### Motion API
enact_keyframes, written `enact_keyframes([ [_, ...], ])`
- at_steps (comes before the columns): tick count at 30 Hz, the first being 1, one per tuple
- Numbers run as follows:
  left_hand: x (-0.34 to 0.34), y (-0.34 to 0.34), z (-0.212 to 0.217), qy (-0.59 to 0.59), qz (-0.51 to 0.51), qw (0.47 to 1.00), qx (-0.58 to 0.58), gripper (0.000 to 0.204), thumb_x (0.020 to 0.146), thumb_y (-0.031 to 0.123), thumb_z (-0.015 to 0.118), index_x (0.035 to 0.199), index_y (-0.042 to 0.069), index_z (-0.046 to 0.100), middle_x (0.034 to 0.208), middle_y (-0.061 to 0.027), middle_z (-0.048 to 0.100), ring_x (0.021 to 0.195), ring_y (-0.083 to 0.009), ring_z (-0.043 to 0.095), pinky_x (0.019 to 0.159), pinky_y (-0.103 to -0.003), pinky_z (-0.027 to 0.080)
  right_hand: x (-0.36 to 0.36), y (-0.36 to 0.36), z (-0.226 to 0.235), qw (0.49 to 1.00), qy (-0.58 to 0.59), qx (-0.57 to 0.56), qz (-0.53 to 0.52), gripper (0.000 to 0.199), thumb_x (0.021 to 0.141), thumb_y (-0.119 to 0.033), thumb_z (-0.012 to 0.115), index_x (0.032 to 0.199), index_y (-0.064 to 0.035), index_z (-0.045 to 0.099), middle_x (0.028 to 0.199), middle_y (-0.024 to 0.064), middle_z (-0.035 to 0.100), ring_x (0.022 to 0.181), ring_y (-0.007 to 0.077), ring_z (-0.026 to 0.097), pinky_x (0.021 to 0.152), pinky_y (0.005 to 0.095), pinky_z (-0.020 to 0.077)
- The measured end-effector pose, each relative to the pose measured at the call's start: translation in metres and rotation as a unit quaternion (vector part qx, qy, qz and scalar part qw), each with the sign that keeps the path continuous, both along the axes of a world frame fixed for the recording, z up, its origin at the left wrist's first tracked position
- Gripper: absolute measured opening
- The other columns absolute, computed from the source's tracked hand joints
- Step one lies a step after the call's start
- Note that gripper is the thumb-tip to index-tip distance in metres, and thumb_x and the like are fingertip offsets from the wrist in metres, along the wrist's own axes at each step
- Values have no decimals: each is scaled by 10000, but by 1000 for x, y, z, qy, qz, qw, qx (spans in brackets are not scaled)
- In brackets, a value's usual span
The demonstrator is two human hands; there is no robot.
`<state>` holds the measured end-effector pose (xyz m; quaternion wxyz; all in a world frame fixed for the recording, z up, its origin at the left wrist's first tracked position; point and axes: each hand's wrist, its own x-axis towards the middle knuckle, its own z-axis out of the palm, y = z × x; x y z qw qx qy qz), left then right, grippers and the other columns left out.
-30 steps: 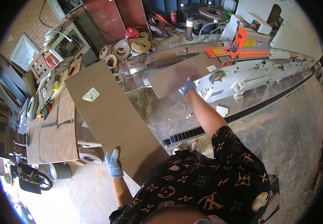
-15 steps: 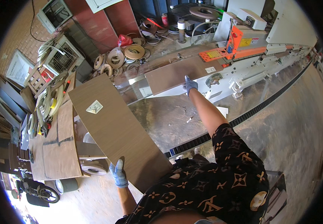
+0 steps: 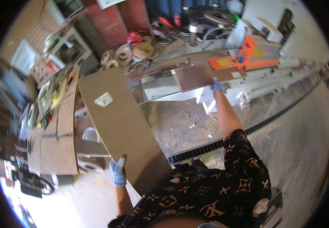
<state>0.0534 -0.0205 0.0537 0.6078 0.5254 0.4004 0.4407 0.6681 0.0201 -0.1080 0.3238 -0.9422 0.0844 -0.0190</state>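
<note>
My left hand (image 3: 118,173), in a blue-grey work glove, grips the left edge of a long brown wood-grain panel (image 3: 120,117). Its thumb lies over the top face, and the other fingers are mostly hidden at the edge. The panel slants from my body up to the far left, and a white label (image 3: 103,99) sticks to it. My right hand (image 3: 218,86), gloved too, rests at the near edge of a second brown panel (image 3: 195,77) lying on the machine's bed; blur hides how its fingers are set. That panel's right end reaches the orange guard (image 3: 225,63).
A long white machine (image 3: 286,70) runs off to the right. At left stands a wooden table (image 3: 54,148) with coiled edge strips (image 3: 52,95). Rolls of edging tape (image 3: 143,49) lie behind the machine. A black roller track (image 3: 198,150) crosses the floor; a motorbike (image 3: 35,184) stands lower left.
The panel on the machine has slid right along the bed toward the orange guard, and my right hand has moved right with it. My left hand still holds the other panel. The view has shifted.
</note>
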Motion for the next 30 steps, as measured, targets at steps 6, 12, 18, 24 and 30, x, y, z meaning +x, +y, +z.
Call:
enact_keyframes([
  [6, 2, -6, 22, 46, -16, 998, -31, 305, 824, 173, 597, 1070, -8, 599, 1008, -56, 622, 938, -138, 550, 835, -284, 425, 4, -29, 36, 823, 285, 488, 65, 613, 838, -593, 464, 979, -5, 562, 676, 146, 597, 452, 288, 526, 438, 413, 467],
  [12, 34, 27, 15, 13, -146, 988, -52, 353, 834, 196, 593, 1126, -2, 571, 1045, -43, 606, 971, -134, 534, 853, -294, 416, -8, -70, -51, 494, 422, 593, 476, 500, 890, -536, 378, 1141, -123, 505, 1036, 92, 568, 871, 261, 547, 706, 445, 481],
  [18, 90, 76, -31, 11, -291, 948, -130, 413, 846, 230, 582, 1193, 13, 526, 1054, -57, 603, 961, -142, 563, 817, -293, 453, -291, -85, 48, 551, 471, 519, 454, 571, 876, -382, 547, 1320, -60, 386, 1233, 120, 503, 1131, 232, 484, 926, 427, 437],
  [24, 142, 112, -50, 70, -317, 943, -74, 460, 812, 172, 652, 1228, 39, 507, 1106, -49, 585, 950, -137, 575, 844, -287, 459, -312, -106, 50, 574, 419, 673, 203, 425, 863, -204, 600, 1234, -56, 456, 1132, 92, 563, 981, 233, 580, 830, 363, 509],
  [30, 135, 86, -42, 325, -368, 813, 314, 684, 745, 265, 710, 1320, 86, 384, 1326, -137, 427, 1210, -256, 426, 1013, -342, 338, -313, -81, 32, 565, 374, 729, 99, 493, 899, -321, 530, 1302, -81, 379, 1222, 104, 511, 1070, 264, 531, 907, 427, 448],
])
